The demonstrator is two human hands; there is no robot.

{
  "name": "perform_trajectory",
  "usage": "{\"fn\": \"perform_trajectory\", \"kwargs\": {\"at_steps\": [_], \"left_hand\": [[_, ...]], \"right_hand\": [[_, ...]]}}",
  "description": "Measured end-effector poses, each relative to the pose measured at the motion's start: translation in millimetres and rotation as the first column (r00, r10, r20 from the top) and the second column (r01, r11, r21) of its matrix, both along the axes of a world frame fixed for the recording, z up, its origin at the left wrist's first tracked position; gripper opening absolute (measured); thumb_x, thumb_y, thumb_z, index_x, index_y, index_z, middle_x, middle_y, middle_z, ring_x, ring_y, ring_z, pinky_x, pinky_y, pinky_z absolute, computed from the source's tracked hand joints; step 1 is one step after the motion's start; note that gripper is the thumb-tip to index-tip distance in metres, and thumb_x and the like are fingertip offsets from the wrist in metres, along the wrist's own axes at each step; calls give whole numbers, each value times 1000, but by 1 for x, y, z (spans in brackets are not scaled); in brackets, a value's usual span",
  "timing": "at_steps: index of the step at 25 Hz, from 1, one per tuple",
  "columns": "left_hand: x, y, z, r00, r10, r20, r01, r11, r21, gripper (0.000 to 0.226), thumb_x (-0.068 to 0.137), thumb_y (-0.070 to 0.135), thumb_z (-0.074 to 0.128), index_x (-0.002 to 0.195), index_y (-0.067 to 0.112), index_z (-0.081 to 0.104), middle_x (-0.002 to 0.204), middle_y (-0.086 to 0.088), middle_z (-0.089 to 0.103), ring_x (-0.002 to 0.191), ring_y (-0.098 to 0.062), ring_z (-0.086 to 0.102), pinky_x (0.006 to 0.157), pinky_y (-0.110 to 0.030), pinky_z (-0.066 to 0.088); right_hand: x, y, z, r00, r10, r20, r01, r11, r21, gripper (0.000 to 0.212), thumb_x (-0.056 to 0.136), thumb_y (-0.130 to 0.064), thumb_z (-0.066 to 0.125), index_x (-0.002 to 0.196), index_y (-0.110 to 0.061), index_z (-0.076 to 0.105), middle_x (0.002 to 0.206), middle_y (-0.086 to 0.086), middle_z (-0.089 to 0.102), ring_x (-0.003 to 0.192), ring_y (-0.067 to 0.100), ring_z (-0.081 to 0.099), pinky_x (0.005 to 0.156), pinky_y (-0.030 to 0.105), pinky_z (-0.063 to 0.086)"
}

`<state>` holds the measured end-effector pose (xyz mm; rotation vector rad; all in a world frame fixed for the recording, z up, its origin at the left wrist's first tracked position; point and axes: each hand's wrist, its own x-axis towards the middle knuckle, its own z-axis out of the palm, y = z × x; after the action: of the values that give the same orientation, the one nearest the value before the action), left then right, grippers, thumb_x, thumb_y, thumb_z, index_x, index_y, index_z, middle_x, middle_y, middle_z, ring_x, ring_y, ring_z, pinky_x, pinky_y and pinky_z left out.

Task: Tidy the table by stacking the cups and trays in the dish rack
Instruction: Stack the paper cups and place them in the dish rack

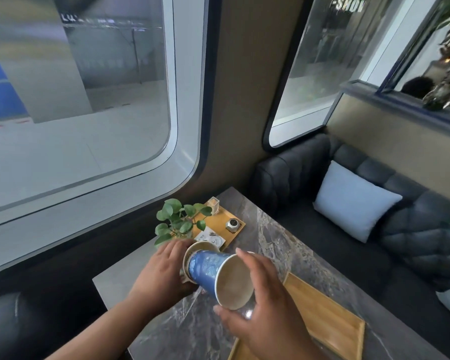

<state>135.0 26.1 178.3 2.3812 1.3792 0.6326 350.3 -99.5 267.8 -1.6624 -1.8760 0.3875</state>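
My right hand point(265, 305) grips a blue paper cup point(208, 268) by its rim, the cup lying on its side with its mouth toward me. Its base points into the mouth of a second paper cup point(192, 252), which my left hand point(164, 268) holds tilted above the table. Only the rim and a strip of the inside of that second cup show. A wooden tray point(330, 318) lies on the marble table point(283, 245) under and right of my right hand. No dish rack is in view.
A smaller wooden tray point(218, 219) at the table's far end carries a green potted plant point(179, 222), a small metal pot point(232, 224), a glass holder point(213, 203) and a card. A dark sofa point(374, 229) with a pale cushion point(353, 203) runs along the right. Windows stand behind.
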Motion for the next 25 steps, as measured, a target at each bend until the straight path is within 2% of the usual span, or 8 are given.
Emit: {"fn": "perform_trajectory", "kwargs": {"at_steps": [6, 9, 12, 14, 15, 17, 21, 25], "left_hand": [[17, 1, 14, 990, -123, 66, 119, 991, 64, 85, 64, 68, 76, 137, 33, 48, 130, 17, 55, 119, -6, 50, 101, -15, 36], [17, 8, 4, 990, -111, 90, 109, 994, 33, 88, 62, 62, 83, 137, 30, 49, 131, 14, 57, 121, -9, 52, 103, -24, 44], [8, 19, -13, 996, -60, 60, 62, 997, -34, 91, 62, 67, 79, 139, 33, 45, 134, 14, 56, 123, -11, 51, 100, -30, 49], [2, 23, -26, 999, -25, 38, 28, 997, -71, 92, 61, 68, 75, 140, 35, 43, 136, 15, 56, 124, -11, 50, 100, -30, 48], [-1, 25, -31, 999, -25, 27, 27, 996, -84, 92, 61, 69, 75, 140, 35, 43, 136, 15, 56, 125, -11, 50, 101, -31, 48], [-5, 26, -39, 999, -35, 13, 36, 995, -94, 92, 61, 70, 75, 139, 36, 42, 136, 15, 56, 125, -11, 50, 101, -31, 48], [-9, 31, -44, 1000, -24, 5, 24, 993, -116, 91, 62, 71, 74, 139, 37, 40, 137, 15, 55, 125, -11, 49, 100, -30, 48], [-10, 32, -41, 1000, -20, -8, 19, 993, -114, 89, 64, 74, 70, 140, 37, 40, 136, 16, 54, 123, -11, 50, 99, -27, 47]], "right_hand": [[-3, 43, -24, 994, 66, 92, -61, 996, -58, 91, 79, -72, 60, 151, -54, 8, 152, -31, 22, 136, -10, 28, 105, 21, 41], [-11, 65, -40, 990, 90, 113, -78, 991, -106, 92, 80, -69, 61, 152, -53, 5, 160, -22, 19, 143, 0, 28, 109, 24, 38], [4, 83, -66, 996, 93, 0, -91, 971, -223, 89, 80, -83, 51, 152, -56, 6, 160, -25, 24, 141, -4, 30, 103, 21, 34], [25, 96, -87, 997, -50, -50, 34, 959, -280, 74, 85, -82, 41, 150, -53, 20, 154, -20, 38, 137, 3, 40, 100, 25, 41], [36, 102, -99, 989, -144, -12, 134, 945, -298, 68, 88, -77, 41, 148, -48, 26, 151, -14, 43, 136, 9, 44, 101, 29, 44], [54, 113, -121, 959, -243, 144, 279, 897, -343, 78, 87, -66, 56, 151, -36, 24, 152, -4, 41, 136, 21, 44, 106, 38, 46], [67, 130, -155, 946, -161, 282, 296, 785, -543, 108, 75, -61, 72, 156, -34, 7, 161, 4, 26, 137, 31, 43, 106, 45, 47], [66, 134, -175, 908, -112, 403, 331, 780, -531, 99, 78, -56, 70, 156, -32, 15, 155, 8, 34, 127, 31, 52, 100, 43, 50]]}}
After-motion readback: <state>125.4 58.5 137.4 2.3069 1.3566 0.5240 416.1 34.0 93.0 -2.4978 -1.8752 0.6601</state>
